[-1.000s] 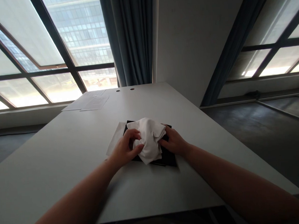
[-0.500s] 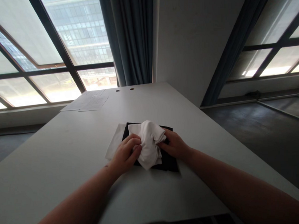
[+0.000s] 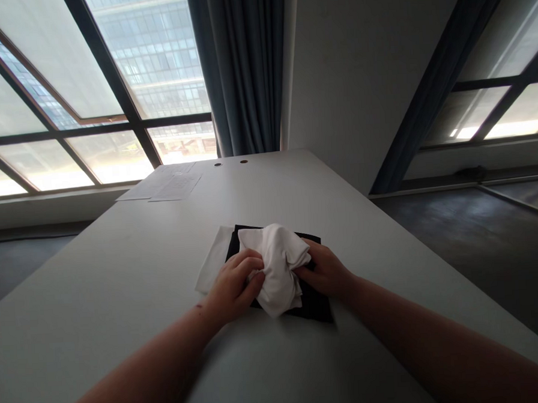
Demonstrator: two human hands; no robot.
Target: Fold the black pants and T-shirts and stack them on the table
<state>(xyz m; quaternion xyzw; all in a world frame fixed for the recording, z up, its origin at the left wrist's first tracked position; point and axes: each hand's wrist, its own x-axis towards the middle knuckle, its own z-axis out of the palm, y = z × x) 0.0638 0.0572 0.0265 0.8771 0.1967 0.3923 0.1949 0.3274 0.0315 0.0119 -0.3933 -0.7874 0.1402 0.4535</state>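
Observation:
A crumpled white cloth (image 3: 279, 266) sits bunched on top of a flat folded black cloth (image 3: 314, 304) in the middle of the table. Under the black one, a flat white cloth (image 3: 211, 266) sticks out to the left. My left hand (image 3: 232, 286) is closed on the left side of the crumpled white cloth, fingers curled into it. My right hand (image 3: 327, 272) grips its right side, fingers tucked into the folds and resting on the black cloth.
The long white table (image 3: 119, 275) runs away from me toward a curtain (image 3: 244, 70) and large windows. Sheets of paper (image 3: 166, 184) lie at its far left end, near two cable holes (image 3: 231, 163). Dark floor lies beyond the table's right edge.
Both hands stay on the crumpled white cloth, and the left fingers have closed a little tighter on it. The view has shifted slightly; the cloths sit a little lower in the picture.

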